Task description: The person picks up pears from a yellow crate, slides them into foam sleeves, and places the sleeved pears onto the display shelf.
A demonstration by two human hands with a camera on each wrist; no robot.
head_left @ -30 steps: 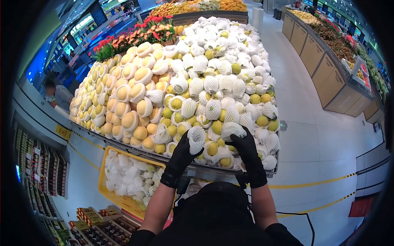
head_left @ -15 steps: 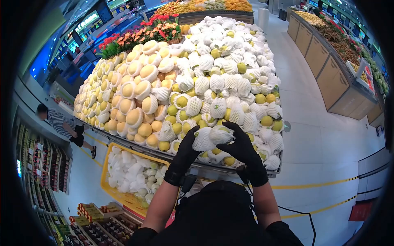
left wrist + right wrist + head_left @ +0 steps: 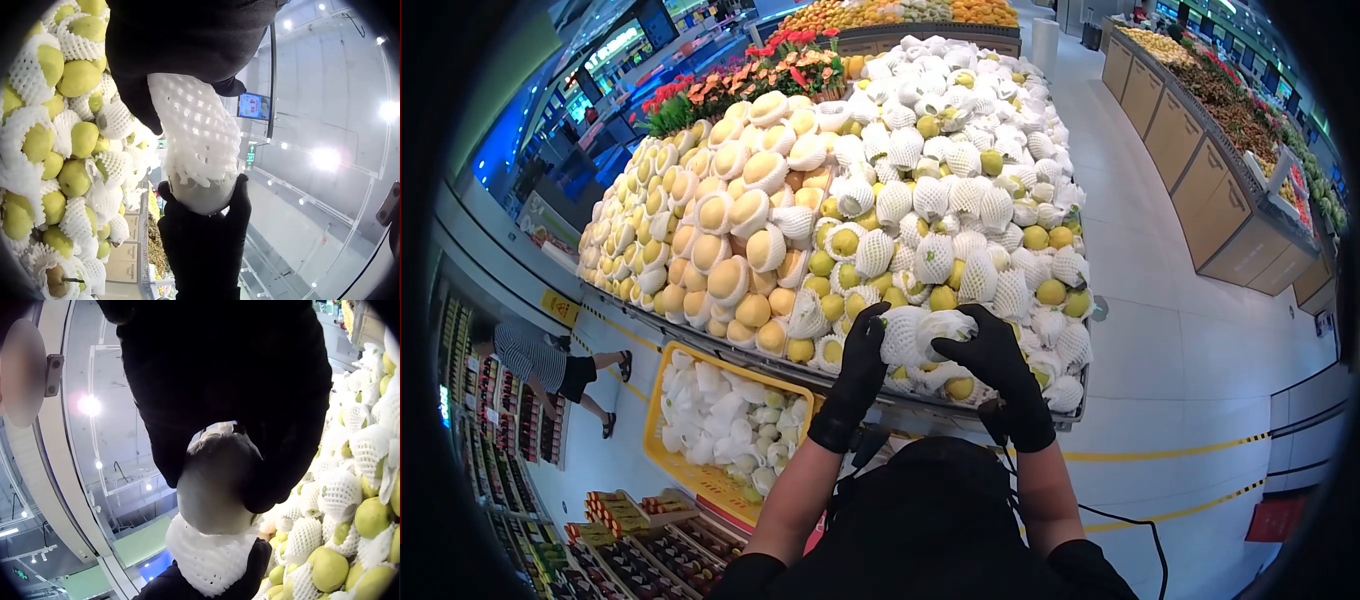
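My black-gloved left hand (image 3: pixel 860 352) grips a white foam net sleeve (image 3: pixel 197 128) over the front of the display. From the other side, my gloved right hand (image 3: pixel 998 358) holds a pale round fruit (image 3: pixel 215 487) in a thin clear-white wrap, thumb and fingers around it. One end of the fruit sits inside the sleeve's mouth, as the left wrist view shows; the far end of the sleeve is hidden in the left hand. Below both hands lie yellow-green pears (image 3: pixel 960 388), many in similar foam nets.
Peach-coloured fruits (image 3: pixel 725 280) in foam nets fill the display's left side. A yellow crate (image 3: pixel 662 460) holding wrapped fruits and white wrappings stands below at the front left. A person in a striped top (image 3: pixel 530 360) is at the left, by packed shelves.
The hands came together, and the wrapped fruit moved left, its end now in the foam sleeve. The person at the left came into fuller view and moved lower left.
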